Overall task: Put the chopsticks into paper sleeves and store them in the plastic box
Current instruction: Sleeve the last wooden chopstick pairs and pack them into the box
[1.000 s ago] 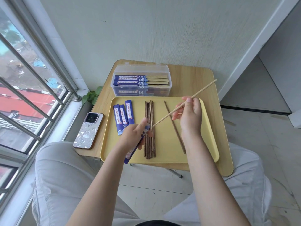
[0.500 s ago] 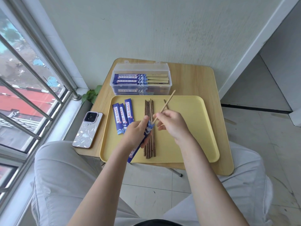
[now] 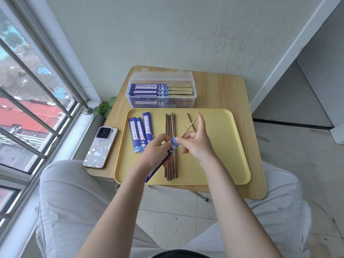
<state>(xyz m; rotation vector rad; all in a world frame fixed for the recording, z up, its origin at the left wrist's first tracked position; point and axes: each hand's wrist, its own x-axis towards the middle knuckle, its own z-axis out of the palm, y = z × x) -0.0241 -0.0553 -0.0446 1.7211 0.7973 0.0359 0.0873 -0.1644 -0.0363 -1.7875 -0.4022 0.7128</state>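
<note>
Left hand [image 3: 156,151] gripping a long blue paper sleeve [image 3: 168,153] over the flat yellow plastic tray [image 3: 223,146]. Right hand [image 3: 195,144] pinching a thin light wooden chopstick [image 3: 189,127], tip at the sleeve's mouth. Clear plastic box [image 3: 161,90] behind the tray, holding sleeved pairs.

Home balcony nook, barred window [image 3: 33,101], small wooden table [image 3: 223,94], tiled floor [image 3: 297,155]

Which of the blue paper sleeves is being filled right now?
The sleeve gripped in the left hand, angled over the tray, with the right hand feeding a chopstick into it. The three others lie flat, untouched.
</note>
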